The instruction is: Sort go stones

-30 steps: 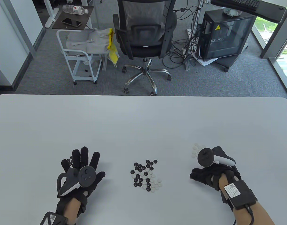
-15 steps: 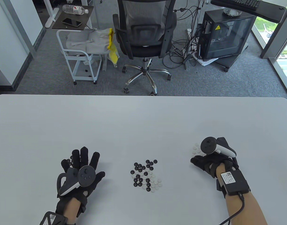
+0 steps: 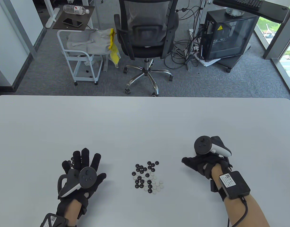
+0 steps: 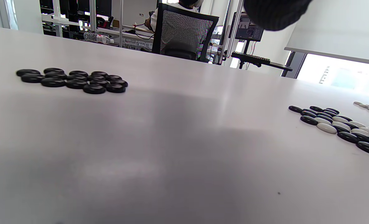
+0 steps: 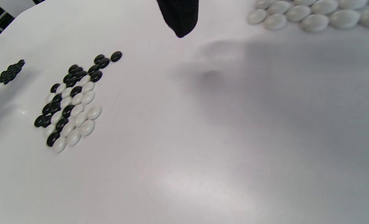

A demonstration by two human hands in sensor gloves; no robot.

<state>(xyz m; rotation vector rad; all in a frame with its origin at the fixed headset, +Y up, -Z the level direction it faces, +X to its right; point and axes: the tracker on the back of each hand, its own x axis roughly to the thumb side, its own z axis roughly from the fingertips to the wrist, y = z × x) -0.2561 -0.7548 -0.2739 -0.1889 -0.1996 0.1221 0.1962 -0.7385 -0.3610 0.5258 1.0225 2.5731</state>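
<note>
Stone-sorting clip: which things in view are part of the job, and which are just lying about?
Part of the job:
mixed stones
black pile
white pile
left hand
right hand
table

Lying about:
office chair
white cart
water bottle
phone
computer case

Lit brightly and evenly by daylight from the window (image 3: pixel 287 47) at the right edge of the table view. Overexposed there, blown to white in the left wrist view as well. Soft broad shadows cast across the table (image 4: pixel 178 149) beneath each wrist camera, with pale glare patches on its glossy top. Sharp in the table view, with straight lines bowed near the edges. Fingertip (image 5: pixel 179 15) close to the lens blurred; nearest white stones (image 5: pixel 309 15) slightly soft.
</note>
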